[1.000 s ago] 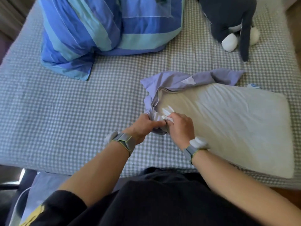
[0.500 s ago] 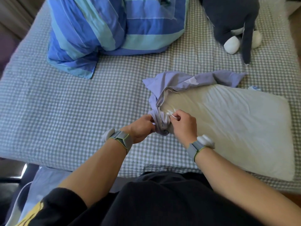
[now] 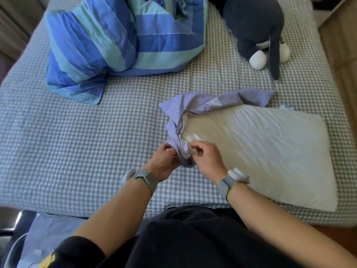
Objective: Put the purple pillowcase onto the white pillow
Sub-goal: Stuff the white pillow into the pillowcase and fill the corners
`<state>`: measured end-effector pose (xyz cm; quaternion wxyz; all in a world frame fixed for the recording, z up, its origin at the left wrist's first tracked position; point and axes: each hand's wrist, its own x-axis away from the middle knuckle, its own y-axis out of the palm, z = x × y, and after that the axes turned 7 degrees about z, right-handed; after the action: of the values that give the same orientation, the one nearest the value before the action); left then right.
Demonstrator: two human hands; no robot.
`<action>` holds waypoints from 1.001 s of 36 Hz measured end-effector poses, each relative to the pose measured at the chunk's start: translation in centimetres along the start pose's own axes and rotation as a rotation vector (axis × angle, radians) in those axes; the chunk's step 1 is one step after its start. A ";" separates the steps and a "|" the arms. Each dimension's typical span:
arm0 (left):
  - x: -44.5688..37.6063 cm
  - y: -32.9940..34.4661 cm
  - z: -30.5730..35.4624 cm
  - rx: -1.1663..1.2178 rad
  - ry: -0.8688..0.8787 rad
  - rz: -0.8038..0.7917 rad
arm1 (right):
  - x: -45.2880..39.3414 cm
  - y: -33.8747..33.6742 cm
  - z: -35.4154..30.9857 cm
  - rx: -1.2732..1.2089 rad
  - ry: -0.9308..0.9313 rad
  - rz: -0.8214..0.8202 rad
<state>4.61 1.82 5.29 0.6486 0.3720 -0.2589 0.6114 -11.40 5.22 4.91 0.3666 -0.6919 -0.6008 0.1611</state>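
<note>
A: Bed (image 3: 81, 144) fills the view, gingham sheet in grey and white checks. What else is on it?

B: Blue striped duvet (image 3: 123, 37) bunched at 11 o'clock, puffy and creased. Dark plush toy (image 3: 257, 28) with white paws at 1 o'clock. Small blue-and-white scrap (image 3: 287, 106) just beyond the pillow's far edge, too small to identify. Nothing lies between the hands and the work.

A: Task items?

B: White pillow (image 3: 270, 151) lies flat, centre to 3 o'clock, rectangular, wrinkled cotton, yellowish on its left part. Purple pillowcase (image 3: 201, 102) is crumpled round the pillow's left end and along its far edge, thin soft cloth with a pale patch and a zip edge showing. Most of the pillow is bare.

A: Grip?

B: Left hand (image 3: 164, 163) has its fingers curled on a gathered wad of the pillowcase at the pillow's near-left corner. Right hand (image 3: 207, 161) is just beside it, at its 3 o'clock, fingertips pinching the same wad, partly over the pillow. The hands are nearly touching, with the cloth bunched between them. The rest of the case runs from that grip toward 12 o'clock, then off to 2 o'clock.

A: Wrists?

B: Grey wristbands (image 3: 146, 177) on both, each with a white pod. Black clothing at the bottom of the view.
</note>
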 end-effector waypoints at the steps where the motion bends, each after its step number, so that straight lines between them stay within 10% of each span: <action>1: 0.1 0.1 0.1 0.009 -0.015 0.004 | -0.1 -0.1 0.1 0.007 -0.001 -0.021; 18: 0.1 1.8 0.5 -0.183 -0.118 0.191 | -0.7 0.3 -2.3 0.241 0.074 -0.254; 30: -0.6 3.6 -1.1 0.159 -0.324 0.014 | 0.2 0.0 -3.8 -0.125 0.311 -0.280; 36: -0.7 3.3 -0.1 -0.355 -0.274 0.127 | 0.9 -0.9 -1.4 -0.565 0.539 -0.165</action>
<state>1.27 1.37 5.20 0.6231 0.3144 -0.4709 0.5396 -10.93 5.68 6.72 0.3180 -0.7324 -0.5572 -0.2279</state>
